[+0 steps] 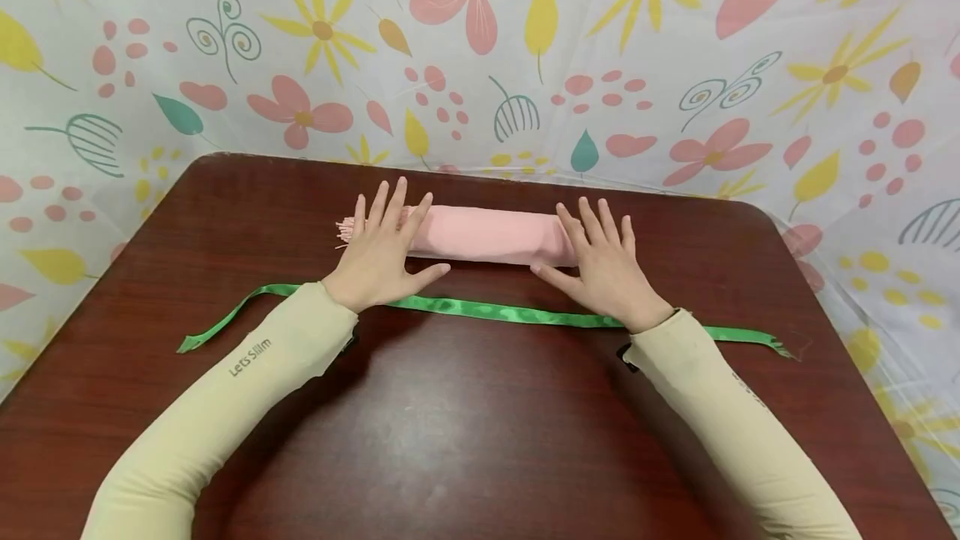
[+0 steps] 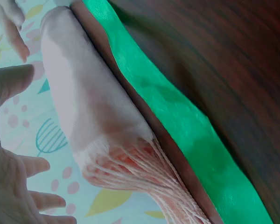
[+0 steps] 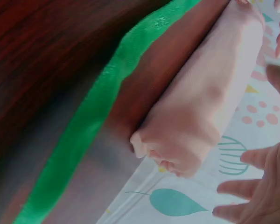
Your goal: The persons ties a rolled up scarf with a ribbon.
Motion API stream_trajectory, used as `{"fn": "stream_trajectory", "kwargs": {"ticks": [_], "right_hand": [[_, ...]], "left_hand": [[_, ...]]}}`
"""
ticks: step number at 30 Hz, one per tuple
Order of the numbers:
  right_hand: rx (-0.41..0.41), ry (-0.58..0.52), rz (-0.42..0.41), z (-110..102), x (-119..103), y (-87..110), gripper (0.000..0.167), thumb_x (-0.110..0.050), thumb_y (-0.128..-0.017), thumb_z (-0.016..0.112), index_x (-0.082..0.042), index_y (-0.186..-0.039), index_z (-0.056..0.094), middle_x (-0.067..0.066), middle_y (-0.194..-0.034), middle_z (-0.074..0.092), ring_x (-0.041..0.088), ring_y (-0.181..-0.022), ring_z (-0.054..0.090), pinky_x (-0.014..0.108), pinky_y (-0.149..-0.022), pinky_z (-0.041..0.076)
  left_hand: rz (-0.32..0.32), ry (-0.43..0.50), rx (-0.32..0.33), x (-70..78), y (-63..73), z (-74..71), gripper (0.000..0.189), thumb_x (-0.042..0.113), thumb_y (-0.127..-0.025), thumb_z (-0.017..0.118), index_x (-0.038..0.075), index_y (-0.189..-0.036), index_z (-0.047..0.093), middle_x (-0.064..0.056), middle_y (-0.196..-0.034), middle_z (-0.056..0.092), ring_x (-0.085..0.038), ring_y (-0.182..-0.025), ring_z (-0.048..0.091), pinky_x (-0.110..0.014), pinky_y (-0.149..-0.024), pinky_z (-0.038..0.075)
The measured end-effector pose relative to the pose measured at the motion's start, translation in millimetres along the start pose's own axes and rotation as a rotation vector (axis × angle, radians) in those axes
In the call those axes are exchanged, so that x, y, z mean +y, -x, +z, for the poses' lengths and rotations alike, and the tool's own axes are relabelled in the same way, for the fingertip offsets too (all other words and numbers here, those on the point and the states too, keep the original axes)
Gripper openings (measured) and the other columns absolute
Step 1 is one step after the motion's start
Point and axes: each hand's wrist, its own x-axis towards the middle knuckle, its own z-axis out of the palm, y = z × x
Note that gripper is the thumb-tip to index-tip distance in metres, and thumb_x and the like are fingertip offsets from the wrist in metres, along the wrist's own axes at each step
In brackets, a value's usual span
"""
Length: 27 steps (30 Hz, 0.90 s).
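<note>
A rolled pink cloth (image 1: 487, 234) with a fringe of thin strings (image 2: 135, 172) at its left end lies across the far part of the table. My left hand (image 1: 381, 252), fingers straight and spread, is over the fringed end. Over the plain end is my right hand (image 1: 606, 269), its fingers likewise spread. Both wrist views show a gap between the palms and the roll. On the near side, a green ribbon (image 1: 510, 312) stretches left to right, passing beneath both wrists; its right tip (image 1: 780, 343) is frayed.
The dark brown wooden table (image 1: 450, 423) has rounded far corners. Behind it and along both sides hangs a white sheet (image 1: 480, 107) printed with flowers and leaves. Cream sleeves (image 1: 255, 382) cover both forearms.
</note>
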Motion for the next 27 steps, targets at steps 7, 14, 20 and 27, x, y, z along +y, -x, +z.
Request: {"fn": "stream_trajectory", "kwargs": {"ticks": [7,14,20,27], "right_hand": [[0.008,-0.008,-0.109,-0.1,-0.9,-5.6,0.092,-0.052,-0.082,0.069,-0.011,-0.152,0.024,0.022,-0.154,0.025,0.04,-0.146,0.011,0.063,-0.112,0.009],[-0.042,-0.041,-0.152,1.6,0.7,-11.9,0.09,-0.043,-0.083,0.071,-0.008,-0.152,0.024,0.023,-0.153,0.027,0.041,-0.144,0.015,0.063,-0.111,0.013],[-0.061,-0.041,-0.144,2.0,2.8,-16.0,0.088,-0.04,-0.082,0.073,-0.005,-0.15,0.028,0.025,-0.151,0.029,0.044,-0.142,0.019,0.063,-0.11,0.017],[-0.079,-0.046,-0.144,3.5,4.3,-20.9,0.086,-0.035,-0.082,0.074,-0.002,-0.148,0.031,0.026,-0.149,0.032,0.046,-0.14,0.023,0.064,-0.107,0.024]], "left_hand": [[0.069,0.063,-0.057,-6.4,-3.4,-1.6,0.085,0.039,-0.087,0.066,0.009,-0.153,0.02,-0.022,-0.158,0.011,-0.04,-0.146,0.008,-0.052,-0.118,0.006],[0.128,0.109,-0.095,-11.0,-8.4,0.7,0.08,0.028,-0.088,0.066,0.005,-0.151,0.023,-0.024,-0.155,0.02,-0.041,-0.143,0.021,-0.049,-0.117,0.016],[0.135,0.091,-0.107,-11.7,-13.8,2.1,0.075,0.024,-0.088,0.066,0.003,-0.149,0.028,-0.025,-0.154,0.021,-0.044,-0.141,0.024,-0.048,-0.117,0.018],[0.129,0.056,-0.133,-11.7,-22.0,5.3,0.075,0.021,-0.087,0.068,-0.001,-0.147,0.03,-0.027,-0.15,0.029,-0.044,-0.139,0.028,-0.047,-0.116,0.021]]}}
